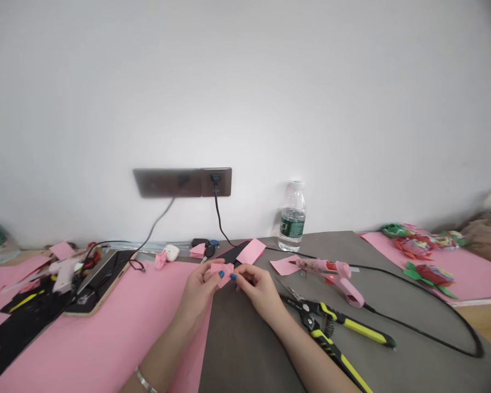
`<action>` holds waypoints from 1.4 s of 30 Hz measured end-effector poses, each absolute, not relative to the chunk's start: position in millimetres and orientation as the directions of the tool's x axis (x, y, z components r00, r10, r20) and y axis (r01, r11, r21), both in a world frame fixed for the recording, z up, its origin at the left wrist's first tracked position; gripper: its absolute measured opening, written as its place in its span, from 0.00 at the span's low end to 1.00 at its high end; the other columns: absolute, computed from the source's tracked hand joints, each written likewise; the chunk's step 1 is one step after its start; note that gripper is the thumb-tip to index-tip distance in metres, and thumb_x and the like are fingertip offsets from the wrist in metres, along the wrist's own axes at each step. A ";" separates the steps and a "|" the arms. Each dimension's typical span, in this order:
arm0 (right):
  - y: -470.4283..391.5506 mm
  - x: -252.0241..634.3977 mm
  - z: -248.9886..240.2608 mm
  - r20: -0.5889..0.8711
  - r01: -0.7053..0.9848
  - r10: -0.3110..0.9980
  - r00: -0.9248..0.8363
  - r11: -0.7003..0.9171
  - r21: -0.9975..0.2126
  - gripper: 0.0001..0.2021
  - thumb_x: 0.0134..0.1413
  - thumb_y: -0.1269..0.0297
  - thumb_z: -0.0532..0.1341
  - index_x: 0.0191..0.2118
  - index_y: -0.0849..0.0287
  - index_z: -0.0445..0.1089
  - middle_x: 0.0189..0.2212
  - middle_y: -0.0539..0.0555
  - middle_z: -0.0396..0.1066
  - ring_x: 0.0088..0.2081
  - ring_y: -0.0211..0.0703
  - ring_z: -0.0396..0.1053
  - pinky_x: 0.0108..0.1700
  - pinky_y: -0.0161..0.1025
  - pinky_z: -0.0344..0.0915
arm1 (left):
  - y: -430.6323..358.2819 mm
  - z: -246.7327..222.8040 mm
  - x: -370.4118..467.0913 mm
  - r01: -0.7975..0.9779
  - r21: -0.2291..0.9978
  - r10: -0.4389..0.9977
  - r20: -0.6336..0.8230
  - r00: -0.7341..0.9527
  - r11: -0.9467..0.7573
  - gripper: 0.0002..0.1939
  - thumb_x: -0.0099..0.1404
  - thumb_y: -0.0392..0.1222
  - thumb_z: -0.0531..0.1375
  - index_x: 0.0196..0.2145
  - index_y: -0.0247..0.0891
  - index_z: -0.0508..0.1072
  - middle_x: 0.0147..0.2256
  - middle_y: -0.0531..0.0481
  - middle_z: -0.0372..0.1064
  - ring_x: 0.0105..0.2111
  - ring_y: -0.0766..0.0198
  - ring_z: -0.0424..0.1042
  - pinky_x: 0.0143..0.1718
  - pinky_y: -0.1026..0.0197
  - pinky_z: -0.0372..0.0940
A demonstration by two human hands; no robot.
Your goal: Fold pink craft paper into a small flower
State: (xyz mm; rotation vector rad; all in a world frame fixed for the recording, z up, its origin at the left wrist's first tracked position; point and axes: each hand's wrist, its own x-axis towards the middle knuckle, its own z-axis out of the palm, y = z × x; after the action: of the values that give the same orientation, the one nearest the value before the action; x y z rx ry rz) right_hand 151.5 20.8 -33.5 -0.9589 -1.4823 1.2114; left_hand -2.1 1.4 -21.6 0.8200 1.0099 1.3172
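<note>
The left hand and the right hand both pinch a small pink paper. The paper sits between the two hands, just above the desk. Yellow pliers lie near the right hand.

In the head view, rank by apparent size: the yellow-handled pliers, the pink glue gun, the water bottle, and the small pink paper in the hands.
1. yellow-handled pliers, though nearest the camera
2. pink glue gun
3. water bottle, close to the glue gun, so unsure
4. small pink paper, held by left hand and right hand
</note>
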 end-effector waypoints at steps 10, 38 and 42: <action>21.4 149.5 -36.6 0.268 -0.013 0.931 -0.247 0.274 -0.962 0.17 0.56 0.48 0.60 0.30 0.58 0.66 0.23 0.48 0.63 0.24 0.38 0.60 0.29 0.35 0.59 | 1.3 -26.0 -0.7 -0.390 0.912 0.992 -0.122 0.035 0.126 0.22 0.51 0.46 0.70 0.43 0.37 0.74 0.32 0.48 0.77 0.33 0.62 0.75 0.40 0.61 0.69; 18.5 148.5 -38.9 0.343 0.022 0.916 -0.207 0.355 -0.935 0.21 0.58 0.44 0.56 0.26 0.57 0.64 0.23 0.49 0.59 0.26 0.41 0.56 0.28 0.36 0.54 | 3.3 -32.3 -6.2 -0.055 0.990 0.986 0.134 0.102 -0.129 0.18 0.58 0.50 0.64 0.21 0.36 0.65 0.22 0.56 0.56 0.23 0.68 0.57 0.23 0.67 0.53; 18.3 147.2 -41.1 0.353 0.024 0.908 -0.227 0.367 -0.930 0.20 0.59 0.46 0.55 0.25 0.57 0.62 0.22 0.48 0.57 0.25 0.40 0.54 0.28 0.36 0.52 | 3.6 -33.7 -7.1 -0.043 0.991 0.986 0.127 0.104 -0.124 0.17 0.59 0.50 0.64 0.23 0.37 0.65 0.22 0.55 0.57 0.23 0.67 0.58 0.23 0.67 0.53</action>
State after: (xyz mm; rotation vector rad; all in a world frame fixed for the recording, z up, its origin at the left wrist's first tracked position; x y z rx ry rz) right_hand 147.2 18.3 -41.1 -0.8609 -1.5701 1.0465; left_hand -7.1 3.6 -33.7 1.3221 1.0418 1.2374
